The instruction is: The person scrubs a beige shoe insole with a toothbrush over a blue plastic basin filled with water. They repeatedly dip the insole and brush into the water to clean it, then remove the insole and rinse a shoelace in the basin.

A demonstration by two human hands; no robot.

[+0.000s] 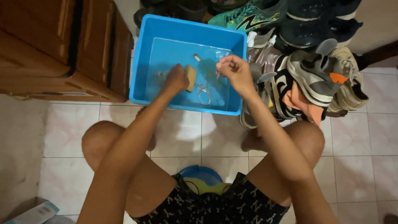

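Observation:
A blue plastic tub (pixel 141 58) with shallow water stands on the tiled floor in front of my knees. My left hand (pixel 176 79) is inside it, closed around a tan block-shaped brush or sponge (pixel 191 77). My right hand (pixel 235 71) hovers over the tub's right side with fingers pinched together; what it holds is too small to tell, though water drips under it. A thin loop like a lace or ring (pixel 204 94) lies in the water, and a small pale object (pixel 197 57) sits further back.
A pile of shoes (pixel 315 70) lies right of the tub, with green and dark sneakers (pixel 248 16) behind it. A wooden cabinet (pixel 58 45) stands at left. A carton corner (pixel 35 213) shows bottom left. I sit on a low blue stool (pixel 199 174).

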